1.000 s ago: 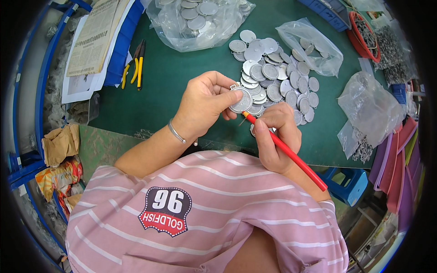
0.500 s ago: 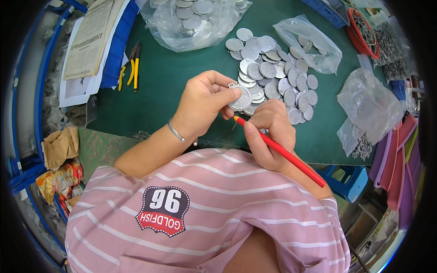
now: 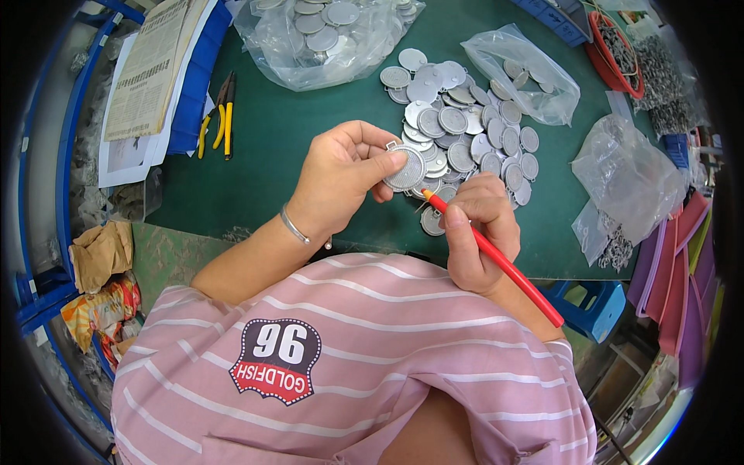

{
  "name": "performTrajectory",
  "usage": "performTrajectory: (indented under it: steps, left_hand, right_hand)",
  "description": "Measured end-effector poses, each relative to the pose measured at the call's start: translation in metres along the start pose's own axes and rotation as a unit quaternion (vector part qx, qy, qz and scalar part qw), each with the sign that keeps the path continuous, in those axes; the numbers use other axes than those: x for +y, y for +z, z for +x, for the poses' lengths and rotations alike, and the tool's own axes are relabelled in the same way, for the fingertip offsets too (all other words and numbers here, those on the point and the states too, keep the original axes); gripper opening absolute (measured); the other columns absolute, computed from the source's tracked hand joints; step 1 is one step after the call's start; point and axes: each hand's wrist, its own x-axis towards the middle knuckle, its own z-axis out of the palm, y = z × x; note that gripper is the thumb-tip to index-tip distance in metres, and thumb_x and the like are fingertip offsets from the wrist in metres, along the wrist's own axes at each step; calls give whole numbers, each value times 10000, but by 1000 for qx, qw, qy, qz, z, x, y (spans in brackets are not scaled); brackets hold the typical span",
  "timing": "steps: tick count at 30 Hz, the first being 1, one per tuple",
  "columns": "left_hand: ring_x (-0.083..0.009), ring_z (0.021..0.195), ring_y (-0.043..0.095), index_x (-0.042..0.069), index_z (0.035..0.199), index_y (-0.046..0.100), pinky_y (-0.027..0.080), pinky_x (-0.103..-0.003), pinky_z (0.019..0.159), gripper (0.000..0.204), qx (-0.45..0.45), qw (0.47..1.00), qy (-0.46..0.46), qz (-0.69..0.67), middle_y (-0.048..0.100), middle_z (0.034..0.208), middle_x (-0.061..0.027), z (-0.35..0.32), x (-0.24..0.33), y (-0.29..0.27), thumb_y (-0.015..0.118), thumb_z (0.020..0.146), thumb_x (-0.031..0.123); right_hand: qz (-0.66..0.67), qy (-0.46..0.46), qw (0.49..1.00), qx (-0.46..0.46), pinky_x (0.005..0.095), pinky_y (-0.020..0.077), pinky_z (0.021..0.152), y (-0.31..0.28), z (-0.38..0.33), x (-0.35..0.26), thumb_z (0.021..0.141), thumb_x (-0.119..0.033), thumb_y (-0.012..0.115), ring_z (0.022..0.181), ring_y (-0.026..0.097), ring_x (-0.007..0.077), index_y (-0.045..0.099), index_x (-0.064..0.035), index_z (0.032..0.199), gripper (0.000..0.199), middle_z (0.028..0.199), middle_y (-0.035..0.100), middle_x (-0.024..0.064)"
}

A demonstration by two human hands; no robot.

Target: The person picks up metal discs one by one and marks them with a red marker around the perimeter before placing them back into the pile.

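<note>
Holding: left hand (image 3: pixel 341 174) pinches one round grey metal disc (image 3: pixel 406 168) between thumb and fingers, lifted just above the bench.
Right hand (image 3: pixel 477 232): closed around one red-handled tool (image 3: pixel 496 260); its tip points up at the lower edge of the held disc, just beside it.
Wrist: one thin silver bracelet (image 3: pixel 294 226) on the left.
Loose discs (image 3: pixel 473 139): one heap, some thirty or more, overlapping, directly beyond both hands; exact count cannot be told.
Bags: three clear plastic bags; big bag of discs (image 3: pixel 325 31) at far centre, smaller bag (image 3: pixel 531 74) far right of the heap, third bag (image 3: pixel 628 178) at right holding small metal parts.
Pliers: one yellow-handled pair (image 3: pixel 219 116), left of the hands, well apart.
Papers (image 3: pixel 147 70): one printed stack, far left.
Bench (image 3: pixel 271 155): dark green mat.
Room: blue stool (image 3: pixel 601 306) below the bench edge at right; blue frame along the left.
</note>
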Motion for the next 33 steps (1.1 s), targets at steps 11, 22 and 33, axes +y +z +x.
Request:
performTrajectory:
  steps: [11,22,33]
  left_hand:
    - [-77,532,539,-37,906,539,447,-189,464,175,3,1000,-3,8,610,738,-85,-4,-3,2,631,788,54]
    - [-91,576,560,-34,931,538,457,-196,479,191,-17,1000,16,-13,616,769,-96,-2,-5,0,633,792,56]
    - [-99,533,547,-14,947,525,450,-204,468,191,-54,991,-69,-105,609,737,-88,0,-4,3,606,828,111]
  right_hand:
    - [-3,-3,1000,-4,315,350,623,3,0,1,691,51,595,578,479,214,508,-33,745,133,650,532,75]
    - [10,4,1000,29,325,367,637,2,-1,4,719,52,580,601,490,215,510,-32,759,117,668,536,77]
    - [-12,8,1000,2,315,427,692,2,9,5,761,37,608,693,545,217,580,-21,881,136,830,616,103]
